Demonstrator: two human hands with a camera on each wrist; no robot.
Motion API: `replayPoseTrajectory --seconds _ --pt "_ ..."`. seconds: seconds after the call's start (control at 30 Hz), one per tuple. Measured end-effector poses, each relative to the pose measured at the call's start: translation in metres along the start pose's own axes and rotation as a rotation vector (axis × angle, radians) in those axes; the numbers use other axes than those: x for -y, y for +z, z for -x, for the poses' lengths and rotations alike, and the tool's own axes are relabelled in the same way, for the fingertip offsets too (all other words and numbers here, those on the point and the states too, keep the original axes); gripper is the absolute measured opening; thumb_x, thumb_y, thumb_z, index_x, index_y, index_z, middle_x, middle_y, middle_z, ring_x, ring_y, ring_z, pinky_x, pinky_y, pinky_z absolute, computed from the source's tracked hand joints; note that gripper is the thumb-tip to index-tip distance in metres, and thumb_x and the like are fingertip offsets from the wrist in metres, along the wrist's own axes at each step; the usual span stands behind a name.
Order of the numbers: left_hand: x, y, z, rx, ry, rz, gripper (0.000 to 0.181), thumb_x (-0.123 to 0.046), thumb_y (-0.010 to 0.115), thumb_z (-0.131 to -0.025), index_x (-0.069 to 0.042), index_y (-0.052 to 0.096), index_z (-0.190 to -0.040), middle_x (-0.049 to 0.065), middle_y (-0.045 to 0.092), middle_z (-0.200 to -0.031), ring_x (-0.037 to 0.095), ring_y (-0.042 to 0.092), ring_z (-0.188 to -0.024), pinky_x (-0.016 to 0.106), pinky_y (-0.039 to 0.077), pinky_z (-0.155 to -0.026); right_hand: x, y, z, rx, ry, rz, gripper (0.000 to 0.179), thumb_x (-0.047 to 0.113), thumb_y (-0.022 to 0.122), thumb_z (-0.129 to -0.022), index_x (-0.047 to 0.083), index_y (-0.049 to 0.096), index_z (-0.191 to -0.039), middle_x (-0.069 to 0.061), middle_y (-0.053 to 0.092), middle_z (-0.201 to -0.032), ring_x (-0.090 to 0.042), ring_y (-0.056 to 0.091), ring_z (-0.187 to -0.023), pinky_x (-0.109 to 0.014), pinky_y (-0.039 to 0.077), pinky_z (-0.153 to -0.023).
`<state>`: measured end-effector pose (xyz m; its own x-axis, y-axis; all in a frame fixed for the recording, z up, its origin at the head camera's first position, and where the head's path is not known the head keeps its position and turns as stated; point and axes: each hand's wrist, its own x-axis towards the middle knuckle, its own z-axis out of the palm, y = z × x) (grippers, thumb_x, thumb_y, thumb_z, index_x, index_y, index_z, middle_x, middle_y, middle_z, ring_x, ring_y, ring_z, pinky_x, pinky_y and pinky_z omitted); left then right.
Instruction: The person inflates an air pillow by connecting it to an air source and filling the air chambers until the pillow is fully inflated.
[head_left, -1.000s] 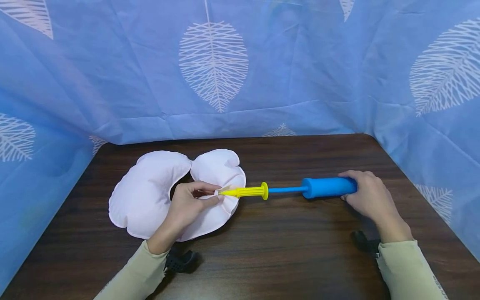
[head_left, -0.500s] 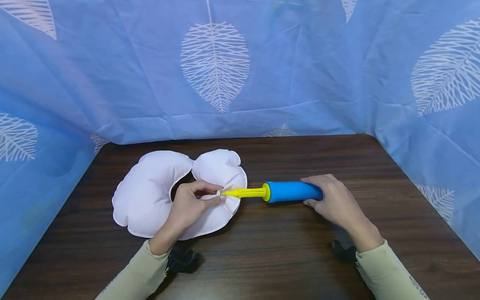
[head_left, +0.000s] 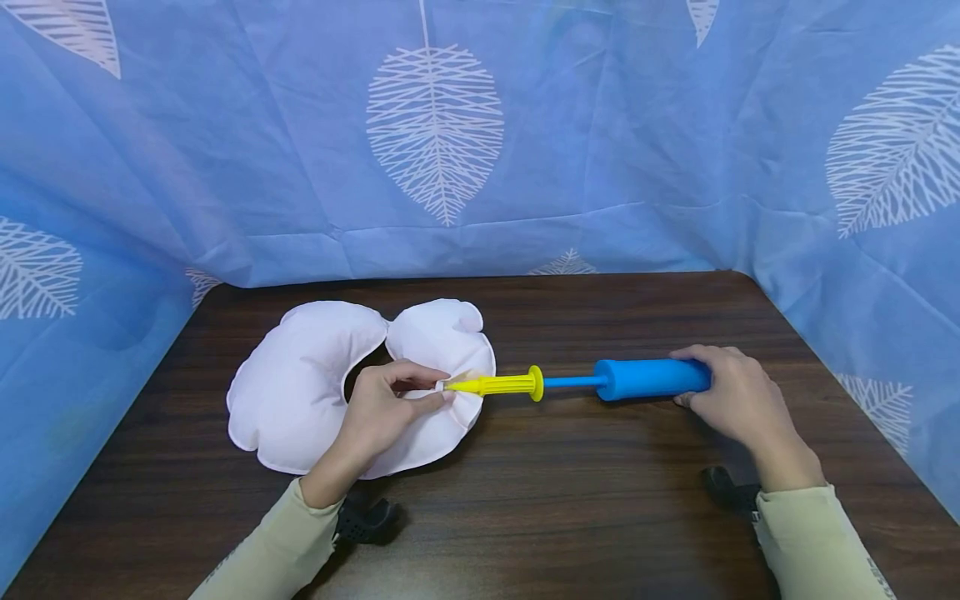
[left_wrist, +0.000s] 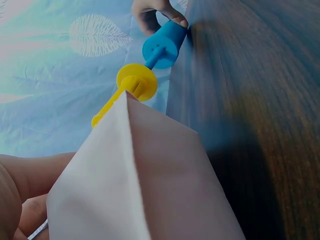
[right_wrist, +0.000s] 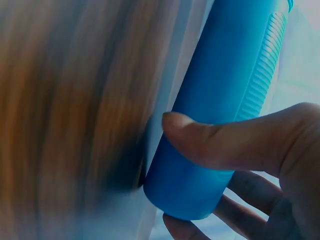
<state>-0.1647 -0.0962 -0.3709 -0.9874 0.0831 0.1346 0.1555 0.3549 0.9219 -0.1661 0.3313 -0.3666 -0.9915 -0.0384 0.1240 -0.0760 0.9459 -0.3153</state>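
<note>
A pale pink inflatable neck pillow (head_left: 300,375), puffed and U-shaped, lies on the left of the table. My left hand (head_left: 378,408) pinches its valve (head_left: 441,386) between thumb and fingers. Into that valve runs the yellow nozzle end of a hand pump (head_left: 502,384). The pump lies sideways, its thin blue rod showing between the yellow flange and the blue barrel (left_wrist: 162,47). Around the far end of the barrel, my right hand (head_left: 742,400) grips with thumb and fingers, as the right wrist view also shows. In the left wrist view the pillow's fabric (left_wrist: 125,185) hides the valve.
The dark wooden table (head_left: 562,500) has a rounded far corner at the right. Blue cloth (head_left: 600,150) with white leaf prints hangs behind and on both sides. Black wrist mounts (head_left: 367,521) sit under the forearms.
My right hand pushed the blue barrel left against the yellow flange, then drew it back right, so the rod shows again. The left hand stayed at the valve.
</note>
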Motion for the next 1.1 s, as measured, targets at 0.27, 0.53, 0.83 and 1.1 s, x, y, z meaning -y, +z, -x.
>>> replayPoseTrajectory --seconds 0.27,0.53,0.83,1.1 --pt "0.001 0.001 0.001 -0.010 -0.025 -0.003 0.022 -0.012 0.086 -0.071 -0.021 0.079 -0.089 -0.003 0.075 -0.082 0.012 0.068 -0.080 0.023 0.052 -0.073 -0.008 0.000 0.000 -0.022 0.014 -0.008 0.052 0.004 0.073 -0.077 0.008 0.060 -0.127 -0.032 0.049 -0.130 -0.054 0.042 -0.117 -0.073 0.037 -0.084" --pt "0.000 0.001 0.002 -0.009 -0.019 -0.025 0.021 -0.015 0.085 -0.072 -0.023 0.079 -0.089 -0.009 0.074 -0.080 0.009 0.067 -0.080 0.024 0.053 -0.074 0.028 0.015 -0.002 -0.012 -0.101 -0.098 0.055 0.004 0.078 -0.077 0.011 0.062 -0.129 -0.023 0.056 -0.130 -0.045 0.045 -0.120 -0.066 0.039 -0.089" --pt "-0.003 0.000 0.001 -0.026 0.040 -0.053 0.020 -0.015 0.086 -0.071 -0.023 0.079 -0.088 -0.012 0.074 -0.085 0.007 0.066 -0.082 0.023 0.051 -0.073 0.060 0.030 -0.001 -0.028 -0.247 -0.089 0.058 0.013 0.083 -0.075 0.014 0.062 -0.129 -0.012 0.063 -0.125 -0.034 0.051 -0.118 -0.060 0.044 -0.092" --pt "-0.003 0.000 0.001 -0.003 0.055 -0.085 0.018 -0.017 0.085 -0.072 -0.024 0.079 -0.088 -0.013 0.073 -0.084 0.006 0.064 -0.081 0.025 0.051 -0.073 0.046 0.020 -0.001 0.020 -0.151 -0.080 0.054 0.017 0.082 -0.077 0.016 0.063 -0.128 -0.014 0.060 -0.128 -0.037 0.051 -0.119 -0.062 0.042 -0.092"
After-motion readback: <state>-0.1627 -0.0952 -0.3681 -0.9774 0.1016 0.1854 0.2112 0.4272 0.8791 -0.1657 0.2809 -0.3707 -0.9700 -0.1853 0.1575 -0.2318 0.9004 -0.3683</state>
